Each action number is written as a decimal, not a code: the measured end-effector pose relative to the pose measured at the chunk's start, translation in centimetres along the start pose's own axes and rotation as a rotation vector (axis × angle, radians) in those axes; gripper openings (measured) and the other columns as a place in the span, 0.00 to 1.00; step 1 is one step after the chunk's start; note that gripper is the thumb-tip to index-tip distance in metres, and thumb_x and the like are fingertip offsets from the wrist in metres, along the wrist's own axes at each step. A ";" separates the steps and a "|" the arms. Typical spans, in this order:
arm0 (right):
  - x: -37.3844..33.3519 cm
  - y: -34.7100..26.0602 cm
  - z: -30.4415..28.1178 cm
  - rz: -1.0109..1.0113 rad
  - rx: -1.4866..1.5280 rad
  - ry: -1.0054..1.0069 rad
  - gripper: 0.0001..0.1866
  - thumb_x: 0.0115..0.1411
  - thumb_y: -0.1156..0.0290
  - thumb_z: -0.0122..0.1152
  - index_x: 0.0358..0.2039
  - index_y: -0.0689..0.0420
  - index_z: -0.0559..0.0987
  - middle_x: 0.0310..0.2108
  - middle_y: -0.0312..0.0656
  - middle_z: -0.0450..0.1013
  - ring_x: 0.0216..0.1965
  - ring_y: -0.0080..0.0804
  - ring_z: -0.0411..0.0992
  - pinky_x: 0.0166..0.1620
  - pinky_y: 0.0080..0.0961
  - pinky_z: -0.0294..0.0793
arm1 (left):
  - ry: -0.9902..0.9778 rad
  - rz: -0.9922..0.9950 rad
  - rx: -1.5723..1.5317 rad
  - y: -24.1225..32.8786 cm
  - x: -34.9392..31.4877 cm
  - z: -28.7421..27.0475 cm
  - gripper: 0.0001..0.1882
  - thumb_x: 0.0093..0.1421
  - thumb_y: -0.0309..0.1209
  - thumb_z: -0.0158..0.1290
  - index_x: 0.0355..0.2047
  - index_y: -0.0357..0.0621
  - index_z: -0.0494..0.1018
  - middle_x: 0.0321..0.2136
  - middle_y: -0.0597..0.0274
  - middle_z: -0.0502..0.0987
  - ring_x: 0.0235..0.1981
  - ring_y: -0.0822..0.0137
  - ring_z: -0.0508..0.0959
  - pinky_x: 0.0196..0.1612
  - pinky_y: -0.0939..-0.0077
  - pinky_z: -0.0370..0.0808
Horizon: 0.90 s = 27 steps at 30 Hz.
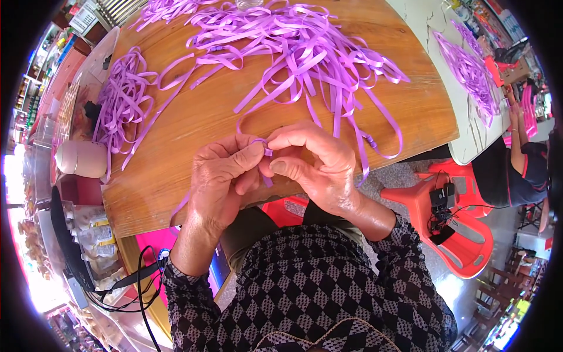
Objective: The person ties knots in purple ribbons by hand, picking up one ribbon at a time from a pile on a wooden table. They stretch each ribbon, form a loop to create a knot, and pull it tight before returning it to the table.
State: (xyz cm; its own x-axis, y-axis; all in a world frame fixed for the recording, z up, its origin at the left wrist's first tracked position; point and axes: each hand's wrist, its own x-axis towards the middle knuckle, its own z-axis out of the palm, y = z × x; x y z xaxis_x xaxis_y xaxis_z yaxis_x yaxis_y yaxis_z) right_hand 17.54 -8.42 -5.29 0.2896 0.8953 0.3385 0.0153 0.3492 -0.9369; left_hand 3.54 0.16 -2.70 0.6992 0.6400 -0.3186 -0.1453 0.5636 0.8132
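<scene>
A narrow purple ribbon [268, 152] is held over the near edge of the wooden table. My left hand [218, 167] pinches it between thumb and forefinger, and a small loop of it curls up at the fingertips. Close against that loop, my right hand [329, 167] bends its forefinger and thumb around the ribbon; the exact contact there is partly hidden. Part of the same strip hangs below the fingers. Beyond my hands a large tangled heap of purple ribbons [305, 53] spreads over the table, some with small darker purple pieces on them.
Another bundle of purple ribbons [124, 97] lies at the table's left, beside a pale rounded container [82, 159]. On the right, more ribbons [468, 76] rest on a white table [419, 14]. Red plastic chairs [404, 202] and a person in dark clothes [498, 170] are there too.
</scene>
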 end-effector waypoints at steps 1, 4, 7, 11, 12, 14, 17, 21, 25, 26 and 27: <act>0.1 0.1 0.0 -0.078 -0.133 0.001 0.11 0.49 0.80 0.62 0.34 0.63 0.74 0.32 0.42 0.72 0.34 0.28 0.71 0.36 0.21 0.71 | -0.001 0.000 0.001 0.0 0.0 0.2 0.08 0.56 0.28 0.52 0.29 0.33 0.71 0.19 0.57 0.74 0.10 0.79 0.59 0.20 0.86 0.63; 0.6 0.2 -0.4 -0.330 -0.384 0.008 0.13 0.46 0.79 0.63 0.34 0.62 0.75 0.30 0.44 0.72 0.30 0.34 0.71 0.32 0.24 0.70 | 0.046 -0.013 0.030 0.2 -0.1 0.6 0.09 0.55 0.29 0.52 0.29 0.33 0.71 0.18 0.57 0.74 0.10 0.79 0.59 0.19 0.86 0.61; 0.9 0.6 -0.7 -0.489 -0.462 0.013 0.14 0.44 0.79 0.64 0.34 0.63 0.75 0.28 0.45 0.73 0.27 0.38 0.71 0.28 0.26 0.69 | 0.036 -0.074 -0.013 0.4 -0.3 0.7 0.09 0.54 0.29 0.53 0.28 0.33 0.71 0.17 0.57 0.73 0.10 0.79 0.59 0.17 0.86 0.58; 0.9 0.6 -0.7 -0.555 -0.513 0.015 0.15 0.43 0.80 0.65 0.34 0.64 0.75 0.30 0.45 0.73 0.26 0.38 0.70 0.27 0.27 0.69 | 0.022 -0.111 -0.032 0.7 -0.3 0.9 0.09 0.54 0.30 0.52 0.27 0.34 0.71 0.17 0.58 0.72 0.10 0.78 0.58 0.16 0.85 0.55; 0.9 0.7 -0.8 -0.584 -0.521 0.024 0.15 0.42 0.81 0.65 0.34 0.64 0.74 0.30 0.45 0.73 0.25 0.38 0.70 0.27 0.27 0.69 | 0.038 -0.120 -0.038 0.7 -0.3 1.0 0.09 0.54 0.30 0.52 0.27 0.34 0.71 0.16 0.59 0.72 0.10 0.78 0.58 0.16 0.85 0.55; 0.9 0.8 -0.7 -0.612 -0.529 0.033 0.16 0.42 0.81 0.65 0.34 0.64 0.74 0.30 0.45 0.74 0.25 0.38 0.70 0.26 0.27 0.69 | 0.033 -0.117 -0.039 0.6 -0.3 1.0 0.09 0.54 0.30 0.52 0.27 0.34 0.71 0.17 0.59 0.72 0.10 0.78 0.58 0.16 0.85 0.55; 0.9 0.8 -0.7 -0.663 -0.549 0.056 0.17 0.41 0.82 0.65 0.34 0.64 0.74 0.29 0.45 0.74 0.24 0.38 0.71 0.25 0.26 0.70 | 0.038 -0.131 -0.035 0.5 -0.4 1.2 0.09 0.54 0.30 0.52 0.28 0.34 0.71 0.17 0.59 0.73 0.10 0.79 0.58 0.16 0.84 0.55; 0.8 0.8 -0.7 -0.664 -0.542 0.055 0.17 0.40 0.83 0.66 0.34 0.64 0.74 0.28 0.45 0.74 0.23 0.37 0.71 0.24 0.26 0.70 | 0.032 -0.130 -0.030 0.4 -0.5 1.1 0.09 0.54 0.30 0.52 0.29 0.33 0.71 0.18 0.58 0.73 0.10 0.79 0.58 0.17 0.84 0.56; 0.9 0.8 -0.8 -0.651 -0.519 0.047 0.16 0.40 0.83 0.66 0.33 0.64 0.74 0.27 0.45 0.74 0.22 0.36 0.71 0.23 0.26 0.69 | 0.042 -0.130 -0.015 0.4 -0.5 1.2 0.09 0.53 0.29 0.52 0.30 0.33 0.71 0.18 0.58 0.73 0.11 0.79 0.58 0.17 0.84 0.56; 0.9 1.0 -0.8 -0.650 -0.519 0.047 0.16 0.40 0.83 0.66 0.33 0.64 0.74 0.27 0.45 0.74 0.22 0.36 0.71 0.23 0.26 0.69 | 0.046 -0.132 -0.016 0.4 -0.5 1.2 0.10 0.53 0.29 0.52 0.30 0.33 0.71 0.18 0.58 0.73 0.11 0.79 0.58 0.17 0.84 0.56; 0.9 1.1 -0.8 -0.649 -0.517 0.052 0.16 0.40 0.83 0.66 0.32 0.64 0.73 0.26 0.45 0.74 0.22 0.36 0.71 0.23 0.25 0.69 | 0.050 -0.133 -0.016 0.4 -0.5 1.2 0.10 0.53 0.29 0.52 0.30 0.33 0.71 0.18 0.58 0.73 0.11 0.78 0.58 0.17 0.84 0.56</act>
State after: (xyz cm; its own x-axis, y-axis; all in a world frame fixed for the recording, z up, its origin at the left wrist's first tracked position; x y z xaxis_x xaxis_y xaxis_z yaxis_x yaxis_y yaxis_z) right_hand 18.61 -7.46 -6.09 0.1152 0.5418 0.8326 0.6286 0.6092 -0.4834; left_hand 3.99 -0.57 -1.66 0.6773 0.5842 -0.4473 -0.0651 0.6531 0.7545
